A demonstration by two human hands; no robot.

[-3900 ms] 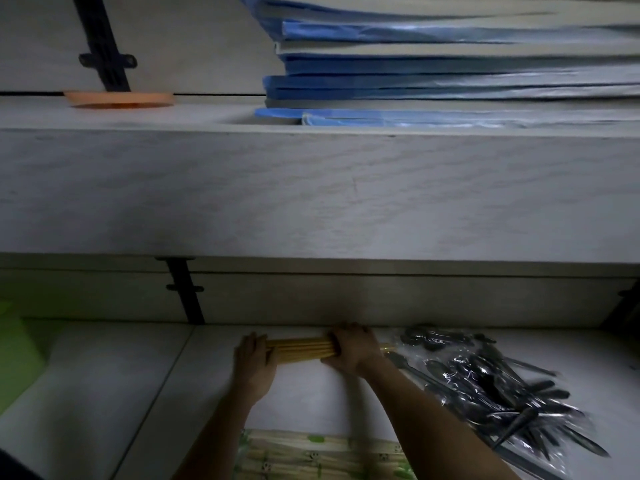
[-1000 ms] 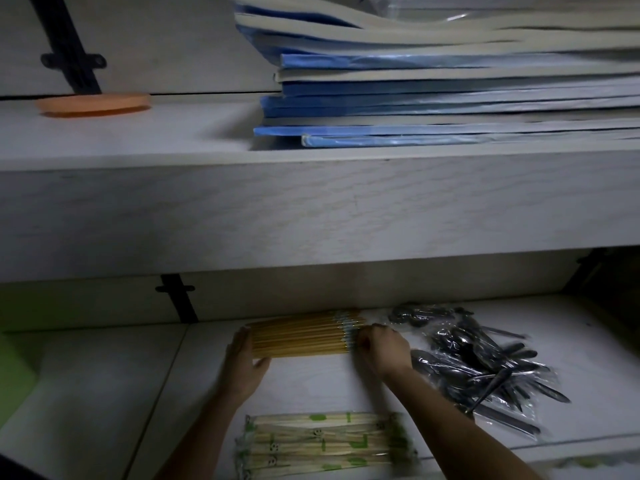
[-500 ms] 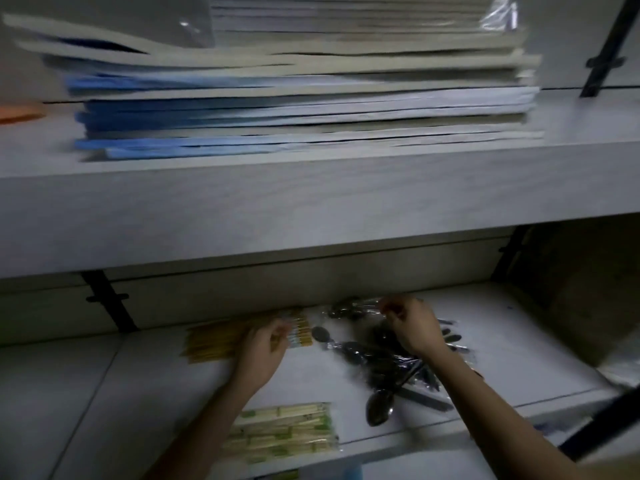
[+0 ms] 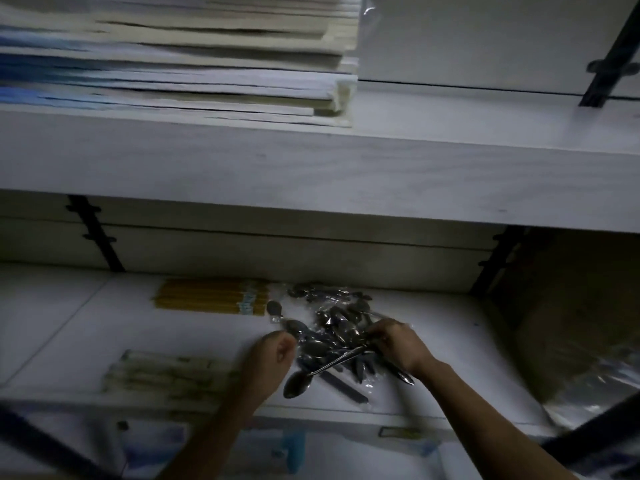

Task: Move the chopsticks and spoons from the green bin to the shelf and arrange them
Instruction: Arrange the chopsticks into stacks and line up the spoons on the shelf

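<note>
Right hand fingers curled round handle of loose spoon, bowl pointing near-left. Left hand fingers curled at left edge of spoon pile; cannot tell if holding. Pile on shelf; yellow chopsticks far-left, wrapped chopsticks near-left

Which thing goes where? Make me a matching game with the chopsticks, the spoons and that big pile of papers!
Things:
1 yellow chopsticks
2 wrapped chopsticks
3 spoons
4 paper stack

Places:
A on the upper shelf
B front of the lower shelf, left side
C between the left hand and the right hand
D back of the lower shelf, near the wall

Pairs: 1-D, 2-B, 3-C, 4-A
</note>
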